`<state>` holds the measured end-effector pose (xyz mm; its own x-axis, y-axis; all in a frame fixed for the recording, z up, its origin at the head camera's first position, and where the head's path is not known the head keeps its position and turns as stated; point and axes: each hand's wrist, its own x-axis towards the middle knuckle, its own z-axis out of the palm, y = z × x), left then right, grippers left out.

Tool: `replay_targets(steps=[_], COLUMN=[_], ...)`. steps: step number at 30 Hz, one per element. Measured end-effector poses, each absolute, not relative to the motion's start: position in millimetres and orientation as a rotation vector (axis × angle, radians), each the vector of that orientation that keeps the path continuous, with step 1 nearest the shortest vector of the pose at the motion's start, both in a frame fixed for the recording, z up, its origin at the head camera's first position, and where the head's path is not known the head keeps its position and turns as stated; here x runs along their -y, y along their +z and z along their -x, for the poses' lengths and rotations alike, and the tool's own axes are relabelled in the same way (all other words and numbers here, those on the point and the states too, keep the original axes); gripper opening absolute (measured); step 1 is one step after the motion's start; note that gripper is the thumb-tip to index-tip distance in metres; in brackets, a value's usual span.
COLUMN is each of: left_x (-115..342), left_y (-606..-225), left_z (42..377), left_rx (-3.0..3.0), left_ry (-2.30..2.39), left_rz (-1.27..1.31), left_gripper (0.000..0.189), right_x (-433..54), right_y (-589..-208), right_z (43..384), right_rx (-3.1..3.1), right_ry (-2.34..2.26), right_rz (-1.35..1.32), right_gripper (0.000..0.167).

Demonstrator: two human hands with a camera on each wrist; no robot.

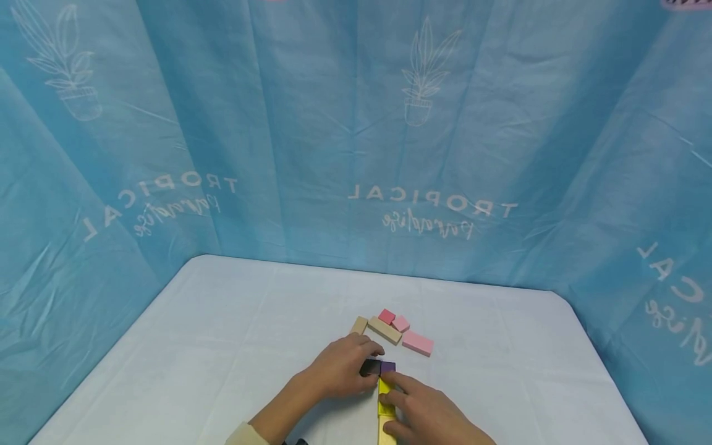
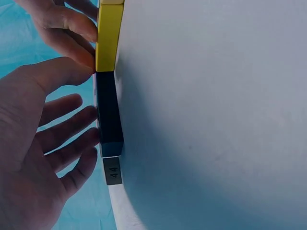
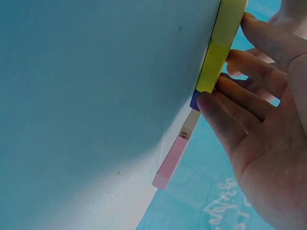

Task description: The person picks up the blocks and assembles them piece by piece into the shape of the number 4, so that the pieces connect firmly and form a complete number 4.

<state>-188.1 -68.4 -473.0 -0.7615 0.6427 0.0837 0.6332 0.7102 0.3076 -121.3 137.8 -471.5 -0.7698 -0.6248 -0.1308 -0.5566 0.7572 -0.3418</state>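
Both hands are on a little corner of blocks at the near side of a white table (image 1: 267,321). The left hand (image 1: 342,369) is around the black block (image 1: 371,367), thumb near side, fingers far side, spread fairly wide and loosely bent; fingertips look like they're touching it, but I can't tell if there's any real squeeze. The black block is just left of the purple block (image 1: 388,367), which is the far end of a straight row coming nearer: purple, then the yellow block (image 3: 212,64), then the cream block (image 3: 228,24). The right hand (image 1: 428,411) comes in from the right, fingers fanned along that row, loose rather than clenched, tips at the purple and yellow, thumb by the cream. Farther off there's a loose bunch: a tan block (image 1: 359,325) at the left, partly behind the left hand, a second tan block (image 1: 384,330) lying at an angle, a red block (image 1: 386,316) and a small pink block (image 1: 400,323) just beyond it, and a long pink block (image 1: 417,343) to the right
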Motion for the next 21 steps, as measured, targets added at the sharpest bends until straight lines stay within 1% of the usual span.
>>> replay_targets(steps=[5,12,17,21], left_x=[70,75,76,77], left_y=[-469,-469,-470,-472], left_z=[181,168,164,162], left_rx=[-2.869,-2.802,-2.776,-2.757], left_ry=[0.519,0.537,0.545,0.507], left_rz=[-1.08,-1.24,-1.225,-1.303], left_gripper=[0.039,0.041,0.044,0.04], right_x=[-139,-140,-140,-142], right_y=[-473,-473,-474,-475], right_z=[122,122,121,122], right_rx=[-2.723,-2.72,-2.722,-2.729], right_ry=[-0.415,-0.441,-0.468,-0.482], right_rz=[0.951,0.96,0.967,0.998], right_gripper=[0.039,0.038,0.035,0.036])
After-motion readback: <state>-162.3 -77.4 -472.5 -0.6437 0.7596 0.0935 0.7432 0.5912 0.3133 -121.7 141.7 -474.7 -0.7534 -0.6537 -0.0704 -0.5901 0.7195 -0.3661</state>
